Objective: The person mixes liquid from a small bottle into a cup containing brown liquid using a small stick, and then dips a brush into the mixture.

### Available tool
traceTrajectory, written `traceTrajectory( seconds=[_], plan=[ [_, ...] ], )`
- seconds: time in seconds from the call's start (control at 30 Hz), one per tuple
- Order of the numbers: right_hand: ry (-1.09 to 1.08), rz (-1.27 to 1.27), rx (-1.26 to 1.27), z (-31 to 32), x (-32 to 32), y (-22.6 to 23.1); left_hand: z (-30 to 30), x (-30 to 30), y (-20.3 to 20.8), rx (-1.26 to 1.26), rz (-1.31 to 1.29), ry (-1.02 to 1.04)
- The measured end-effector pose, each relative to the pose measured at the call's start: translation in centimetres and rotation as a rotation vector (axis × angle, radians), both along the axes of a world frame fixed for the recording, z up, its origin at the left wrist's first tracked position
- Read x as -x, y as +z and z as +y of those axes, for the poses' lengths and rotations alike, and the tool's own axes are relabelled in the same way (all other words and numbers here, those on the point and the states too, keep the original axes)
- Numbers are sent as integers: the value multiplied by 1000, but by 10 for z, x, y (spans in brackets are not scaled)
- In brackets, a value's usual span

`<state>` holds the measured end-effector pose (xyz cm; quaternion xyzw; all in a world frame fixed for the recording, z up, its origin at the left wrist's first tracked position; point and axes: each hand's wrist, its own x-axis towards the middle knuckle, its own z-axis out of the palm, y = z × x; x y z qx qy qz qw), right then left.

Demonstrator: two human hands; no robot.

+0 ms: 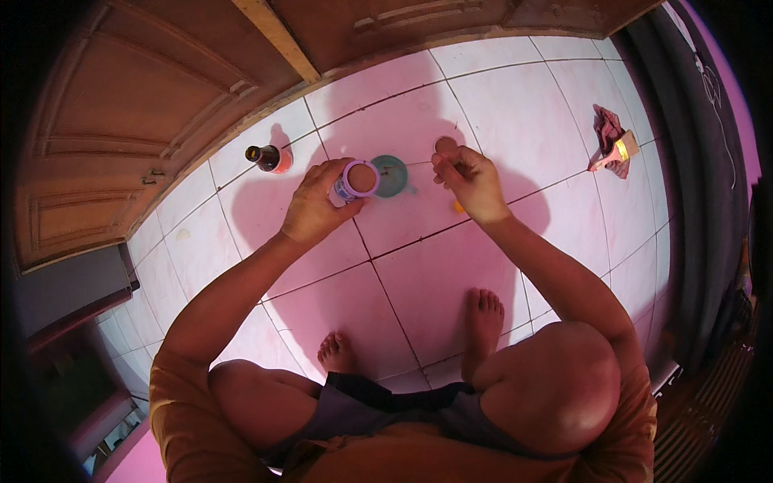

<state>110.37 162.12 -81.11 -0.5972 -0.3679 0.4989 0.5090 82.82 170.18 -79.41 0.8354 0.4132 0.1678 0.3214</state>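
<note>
My left hand is wrapped round a small white-and-purple tub, tilted so that its open top shows brown contents right up near the rim. The fingers of my right hand are pinched together on a small round brown disc; whether it is a flat piece or a filled scoop, I cannot tell. A green bowl stands on the floor between both hands, partly behind the tub, with a few dark bits inside. An orange-yellow thing lies under my right wrist, mostly hidden.
Left of my left hand a dark bottle with a red label stands on the tiled floor. At the right lie a paintbrush and a dark red cloth. Brown wooden panels border the far side; my bare feet are below.
</note>
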Motion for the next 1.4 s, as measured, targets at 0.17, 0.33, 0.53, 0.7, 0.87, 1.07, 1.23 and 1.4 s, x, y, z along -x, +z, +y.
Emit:
traceTrajectory(
  seconds=[0.17, 0.33, 0.53, 0.7, 0.87, 1.07, 1.23, 1.4],
  plan=[
    [40, -38, -27, 4, -2, -5, 1, -9, 9, -64, 81, -51],
    [33, -66, -19, 4, -2, -11, -2, -19, 19, -14, 186, -38],
    [21, -62, 19, 5, 1, -12, -2, -21, 18, -16, 213, -48],
    [34, -70, 45, 5, -1, -13, -1, -23, 17, -34, 216, -58],
    [48, -102, 41, 5, -2, -12, 2, -24, 16, -29, 243, -64],
    [45, -79, 17, 6, -1, -14, 3, -26, 17, -41, 265, -73],
    [38, -106, 26, 7, -1, -13, 5, -27, 16, -38, 281, -76],
    [16, -123, 24, 8, -1, -14, 5, -27, 17, -53, 301, -80]
  ],
)
